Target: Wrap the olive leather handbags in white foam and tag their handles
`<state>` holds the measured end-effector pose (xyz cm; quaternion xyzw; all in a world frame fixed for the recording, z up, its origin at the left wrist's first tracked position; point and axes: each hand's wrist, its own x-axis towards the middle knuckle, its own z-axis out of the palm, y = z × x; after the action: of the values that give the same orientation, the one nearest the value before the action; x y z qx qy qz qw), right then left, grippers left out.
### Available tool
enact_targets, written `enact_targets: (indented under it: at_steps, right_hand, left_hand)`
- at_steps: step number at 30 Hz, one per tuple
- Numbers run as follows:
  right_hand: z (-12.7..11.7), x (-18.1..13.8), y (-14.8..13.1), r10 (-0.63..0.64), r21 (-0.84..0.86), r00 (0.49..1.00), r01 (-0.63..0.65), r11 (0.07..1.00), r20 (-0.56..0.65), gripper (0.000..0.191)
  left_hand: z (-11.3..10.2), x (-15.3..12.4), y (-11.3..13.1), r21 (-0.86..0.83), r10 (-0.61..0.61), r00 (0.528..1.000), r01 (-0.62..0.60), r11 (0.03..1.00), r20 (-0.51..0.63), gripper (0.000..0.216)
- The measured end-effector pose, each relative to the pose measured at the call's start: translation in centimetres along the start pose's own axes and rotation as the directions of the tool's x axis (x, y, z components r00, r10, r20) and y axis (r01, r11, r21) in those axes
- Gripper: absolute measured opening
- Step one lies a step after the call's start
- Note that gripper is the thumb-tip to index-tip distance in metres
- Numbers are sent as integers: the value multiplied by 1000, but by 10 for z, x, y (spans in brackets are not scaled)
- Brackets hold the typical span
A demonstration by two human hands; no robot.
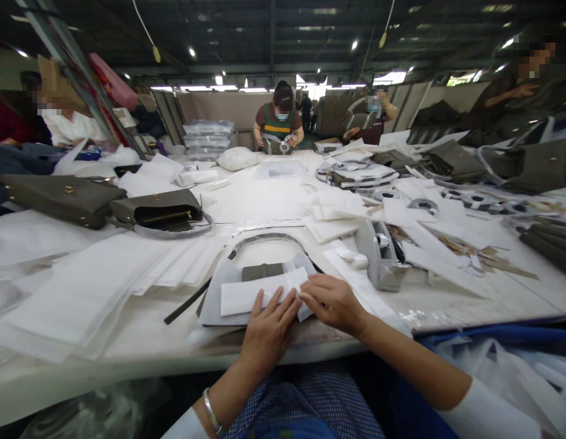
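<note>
- The olive-grey handbag [263,272] lies on the table [141,347], near its front edge, directly before the person.
- Its visible part is a smooth band with a raised strip in the middle; the rest is hidden.
- A pale translucent sheet [209,311] surrounds it, and a white foam strip [239,297], flat and rectangular, lies across its near side.
- The handle [270,236] makes an arch on the far side, with greyish covering; a dark strap [186,303] extends to the left.
- The left hand [270,332] is open, fingers spread, pressing flat on the strip and grasping nothing.
- The right hand [335,303] has its fingers bent together at the strip's right end; whether it grips, I cannot tell.
</note>
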<state>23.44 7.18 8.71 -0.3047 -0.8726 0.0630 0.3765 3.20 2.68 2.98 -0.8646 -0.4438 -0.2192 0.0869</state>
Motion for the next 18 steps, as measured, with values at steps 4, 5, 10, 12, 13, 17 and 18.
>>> enact_targets:
  at_steps: [4, 5, 10, 12, 13, 17, 18]
  right_hand:
    - [22, 41, 35, 136, -154, 954, -97, 983, 268, 39]
    - [28, 45, 42, 158, -188, 922, -95, 977, 353, 42]
    - [44, 47, 49, 268, -378, 833, -78, 923, 483, 36]
    - [44, 47, 44, 303, -423, 825, -87, 902, 476, 32]
    - [43, 48, 43, 312, -434, 820, -87, 897, 480, 31]
    - [34, 45, 43, 266, -349, 812, -83, 933, 519, 29]
    - [29, 43, 42, 253, -298, 819, -106, 949, 514, 29]
  left_hand:
    - [2, 1, -2, 52, 21, 999, -20, 998, -32, 53]
    - [3, 1, -2, 62, 29, 999, -26, 998, -33, 52]
    - [6, 0, -4, 101, 58, 996, -52, 994, -62, 47]
    - [7, 0, -4, 98, 65, 995, -57, 994, -82, 45]
    - [7, 0, -5, 93, 65, 994, -57, 994, -89, 44]
    - [9, -1, -5, 89, 71, 992, -62, 994, -104, 43]
    - [9, -1, -5, 94, 77, 991, -66, 993, -113, 42]
